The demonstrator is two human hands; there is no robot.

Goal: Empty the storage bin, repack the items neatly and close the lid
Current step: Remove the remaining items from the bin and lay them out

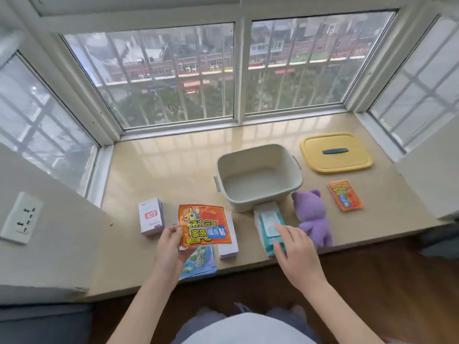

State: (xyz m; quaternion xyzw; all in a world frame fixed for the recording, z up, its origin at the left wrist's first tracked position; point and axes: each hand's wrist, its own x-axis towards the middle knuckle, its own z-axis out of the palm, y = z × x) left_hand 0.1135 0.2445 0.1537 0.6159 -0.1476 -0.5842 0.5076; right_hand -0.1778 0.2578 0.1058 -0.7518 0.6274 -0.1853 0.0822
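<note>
The pale green storage bin [258, 155] stands empty on the window sill, its yellow lid [336, 161] with a blue handle lying flat to its right. My left hand [169, 247] pinches an orange heat-patch packet [205, 225] by its left edge, held up above the sill. My right hand [295, 249] lies with straight fingers on a teal wet-wipes pack [269, 225] in front of the bin. A purple plush bear [313, 216] lies right of the wipes. A second orange packet [345, 198] lies further right.
A white and purple box [151, 216] stands at the left. Another white box [228, 244] and blue map-like leaflets [198, 263] lie under and beside the held packet. Window frames ring the sill [173, 167]. A wall socket [21, 218] is at the left.
</note>
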